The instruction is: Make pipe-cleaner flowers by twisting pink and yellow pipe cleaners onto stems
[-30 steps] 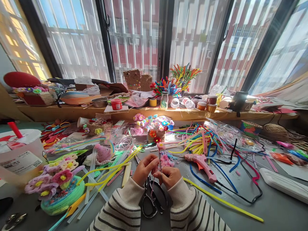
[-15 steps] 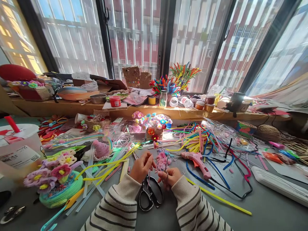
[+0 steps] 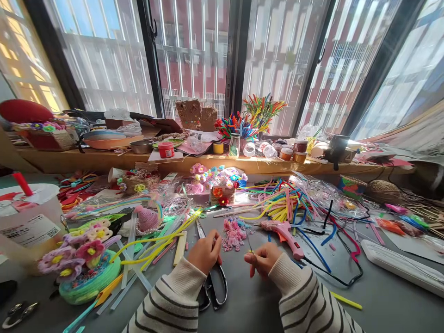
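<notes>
Left to right on the grey surface (image 3: 249, 300): flower arrangement (image 3: 81, 259), with yellow strips (image 3: 149, 252) beside it. Left hand (image 3: 207, 252): fingers curled over the middle of the black-handled scissors (image 3: 218, 289); whether its grip holds anything cannot be determined. Pink curled pieces (image 3: 234, 233) lie between the hands. Right hand (image 3: 263, 259): grip closed, pinching a thin dark stem (image 3: 249, 238), upper end raised, near the pink glue gun (image 3: 286, 231).

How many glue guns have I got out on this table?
1: the pink hot glue gun, lying just beyond the right hand, its black cord trailing off right. Another could be hidden in the clutter.
</notes>
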### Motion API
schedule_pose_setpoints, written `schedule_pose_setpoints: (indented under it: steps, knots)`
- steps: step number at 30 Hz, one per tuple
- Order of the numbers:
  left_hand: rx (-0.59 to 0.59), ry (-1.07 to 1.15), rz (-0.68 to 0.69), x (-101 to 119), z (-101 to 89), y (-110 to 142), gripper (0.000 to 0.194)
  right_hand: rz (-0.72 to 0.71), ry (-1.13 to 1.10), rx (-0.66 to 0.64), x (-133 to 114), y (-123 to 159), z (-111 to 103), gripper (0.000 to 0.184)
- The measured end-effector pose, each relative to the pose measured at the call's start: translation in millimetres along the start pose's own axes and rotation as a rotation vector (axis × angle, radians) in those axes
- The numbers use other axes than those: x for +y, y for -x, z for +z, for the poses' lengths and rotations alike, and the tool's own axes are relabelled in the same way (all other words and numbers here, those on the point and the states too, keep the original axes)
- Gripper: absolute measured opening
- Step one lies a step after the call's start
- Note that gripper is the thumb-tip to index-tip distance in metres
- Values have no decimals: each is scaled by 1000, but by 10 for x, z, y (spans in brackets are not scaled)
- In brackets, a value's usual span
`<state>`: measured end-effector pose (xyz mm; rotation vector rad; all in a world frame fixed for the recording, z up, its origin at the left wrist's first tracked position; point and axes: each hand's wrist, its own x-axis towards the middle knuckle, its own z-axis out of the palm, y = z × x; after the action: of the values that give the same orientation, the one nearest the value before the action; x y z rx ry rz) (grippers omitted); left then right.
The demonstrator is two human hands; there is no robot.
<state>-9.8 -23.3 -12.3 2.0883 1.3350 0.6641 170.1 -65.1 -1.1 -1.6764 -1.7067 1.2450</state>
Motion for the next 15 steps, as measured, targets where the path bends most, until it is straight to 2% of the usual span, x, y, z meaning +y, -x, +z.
schedule_pose_setpoints:
  steps: [3,5,7,11,15]
  knots:
    - [26,-21,-41,-32,-2,-16,17,161,444,-78,-124,42,-22,39]
    - [37,-16,-61,-57,-2,-21,16,179,558,-96,-177,22,-10,40]
    - [43,5,-65,-77,-4,-19,16,126,531,-60,-198,-38,23,39]
    - [62,60,-35,-74,-14,-10,17,-36,328,44,-167,-228,158,37]
    - [154,126,-24,-31,-33,-17,16,-181,236,108,-109,-406,349,39]
